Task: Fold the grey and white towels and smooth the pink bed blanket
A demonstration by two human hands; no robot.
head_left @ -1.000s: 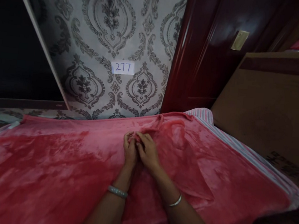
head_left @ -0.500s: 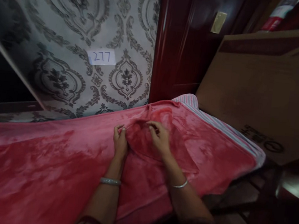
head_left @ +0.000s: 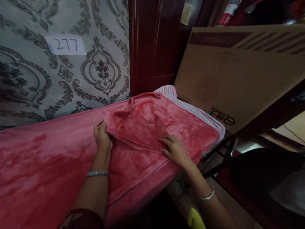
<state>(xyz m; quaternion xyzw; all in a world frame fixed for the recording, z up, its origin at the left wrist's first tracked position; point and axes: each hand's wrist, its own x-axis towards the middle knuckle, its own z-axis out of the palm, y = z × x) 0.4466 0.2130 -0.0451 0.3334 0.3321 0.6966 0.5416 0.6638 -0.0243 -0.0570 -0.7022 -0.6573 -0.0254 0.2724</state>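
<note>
A piece of red plush cloth (head_left: 140, 127) lies rumpled on a larger red plush blanket (head_left: 39, 167) of the same mottled colour. My left hand (head_left: 103, 137) is closed, pinching the cloth's left end between thumb and fingertips and holding it slightly raised. At the cloth's right end rests my right hand (head_left: 175, 150), its fingers stretched out and a little apart, fingertips touching the fabric. The cloth's near edge runs as a dark fold between the two hands. Each wrist wears a silvery bangle.
Striped bedding (head_left: 197, 110) shows under the blanket's far right edge. A big cardboard box (head_left: 245, 73) stands behind it, with a bottle (head_left: 230, 9) beyond. Patterned wallpaper (head_left: 102, 68) carries a paper marked 277 (head_left: 66, 44). A yellow object (head_left: 197, 226) is below on the right.
My view has swung to the right. My right hand has moved from above the cloth's middle to its right end, and the cloth's near edge is now drawn straighter between my hands.
</note>
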